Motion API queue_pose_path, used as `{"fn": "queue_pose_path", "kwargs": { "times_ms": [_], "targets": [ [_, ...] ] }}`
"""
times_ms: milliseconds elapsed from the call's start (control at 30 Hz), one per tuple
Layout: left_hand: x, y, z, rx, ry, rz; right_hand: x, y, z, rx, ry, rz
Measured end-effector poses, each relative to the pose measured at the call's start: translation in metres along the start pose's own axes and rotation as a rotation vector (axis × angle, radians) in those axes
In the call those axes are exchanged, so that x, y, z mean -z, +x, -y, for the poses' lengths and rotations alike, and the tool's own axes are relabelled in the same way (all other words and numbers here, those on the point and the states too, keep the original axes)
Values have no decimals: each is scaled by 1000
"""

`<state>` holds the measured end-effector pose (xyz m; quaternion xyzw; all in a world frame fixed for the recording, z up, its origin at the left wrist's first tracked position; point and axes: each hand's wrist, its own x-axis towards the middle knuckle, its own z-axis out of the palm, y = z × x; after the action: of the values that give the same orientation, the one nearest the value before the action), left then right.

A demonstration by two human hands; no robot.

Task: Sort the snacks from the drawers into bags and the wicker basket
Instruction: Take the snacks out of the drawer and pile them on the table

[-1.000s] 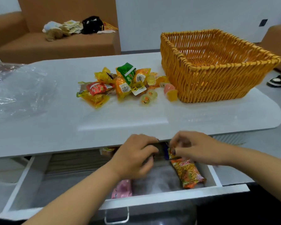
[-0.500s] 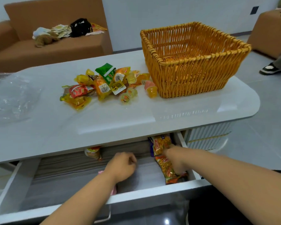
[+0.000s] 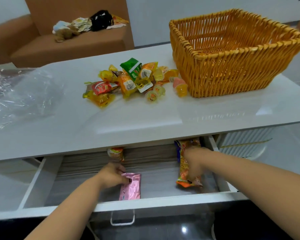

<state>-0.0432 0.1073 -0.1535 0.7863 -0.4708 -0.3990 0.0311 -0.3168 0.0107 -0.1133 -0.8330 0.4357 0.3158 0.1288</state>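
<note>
Setting: white table [image 3: 111, 125], open drawer [image 3: 163, 201] beneath; wicker basket [image 3: 232, 66] on top, right.
Left hand [image 3: 111, 175]: pinching pink packet [image 3: 131, 187] at its far end; long axis runs front-to-back.
Right hand [image 3: 194, 163]: gripping orange packet [image 3: 184, 179], also front-to-back, nearer basket.

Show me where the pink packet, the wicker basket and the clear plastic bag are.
pink packet [image 3: 131, 188]: head view, middle of the wrapper.
wicker basket [image 3: 220, 75]: head view, front wall.
clear plastic bag [image 3: 24, 96]: head view, crumpled middle.
</note>
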Motion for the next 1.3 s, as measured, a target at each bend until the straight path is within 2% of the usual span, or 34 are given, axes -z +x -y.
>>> {"fn": "queue_pose_path", "kwargs": {
  "times_ms": [67, 200, 267, 433, 533, 633, 800, 933, 1067, 1167, 1300],
  "targets": [
    [-4, 2, -5, -28, 37, 37, 0, 4, -2, 10, 108, -65],
    [-5, 3, -10, -19, 35, 52, -6, 14, -3, -24, 169, -43],
    [-1, 4, -7, 28, 28, -42, -5, 20, -6, -49, 186, -39],
    [14, 9, 7, 131, -8, -446, 2, 29, -11, -138, 169, 6],
    [16, 15, 9, 38, -171, -519, 2, 33, -8, -186, 137, 38],
    [10, 18, 4, -61, -284, -473, 3, 29, -4, -184, 114, -12],
    [-1, 23, -4, -176, -137, -397, 1, 17, 15, -73, 54, -95],
    [-2, 22, -5, -208, -91, -380, 0, 7, 33, 36, -1, -165],
    [-4, 17, -7, -198, -83, -242, -1, 1, 48, 160, -4, -278],
    [-5, 14, -12, -233, -118, -165, -8, 2, 55, 231, -4, -281],
    [-6, 13, -15, -296, -194, -140, -13, 4, 62, 301, 15, -268]
  ]
}}
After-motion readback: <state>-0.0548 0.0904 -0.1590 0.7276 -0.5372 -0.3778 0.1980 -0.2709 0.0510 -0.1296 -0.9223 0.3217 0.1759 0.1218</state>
